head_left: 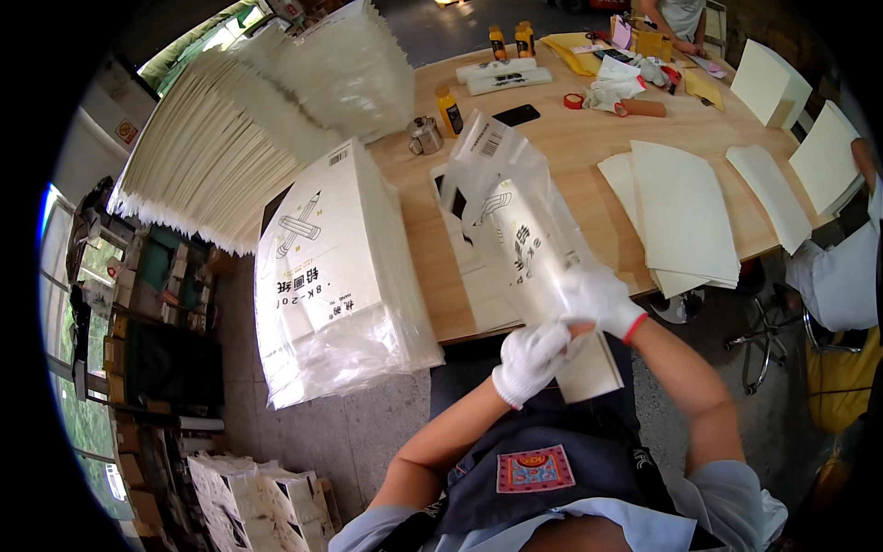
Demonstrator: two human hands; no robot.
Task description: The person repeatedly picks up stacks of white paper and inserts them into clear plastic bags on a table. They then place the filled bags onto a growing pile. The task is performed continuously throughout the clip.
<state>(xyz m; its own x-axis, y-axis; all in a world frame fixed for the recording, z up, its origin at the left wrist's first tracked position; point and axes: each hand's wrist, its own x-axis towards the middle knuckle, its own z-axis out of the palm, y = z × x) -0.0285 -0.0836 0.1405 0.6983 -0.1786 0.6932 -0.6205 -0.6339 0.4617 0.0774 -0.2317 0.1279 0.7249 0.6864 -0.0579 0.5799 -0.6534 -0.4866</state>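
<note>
A clear plastic bag [529,230] with dark printing lies over the table's near edge in front of me, its far end loose and raised. A stack of white paper [590,375] is partly in it and juts out toward my body. My left hand [533,361], in a white knit glove, is closed at the bag's near end. Beside it, my right hand [600,302], gloved with a red cuff, grips the bag and paper from the right. Its fingers are slightly blurred. Left of these stands a thick pile of printed bags [326,248] with glossy plastic ends.
A tall fanned pile of white sheets [207,152] fills the far left. Loose paper sheets [681,212] lie on the right. A metal pot [425,136], an orange bottle [449,112] and a phone [517,115] stand or lie farther back. A co-worker's arm [865,161] shows at right.
</note>
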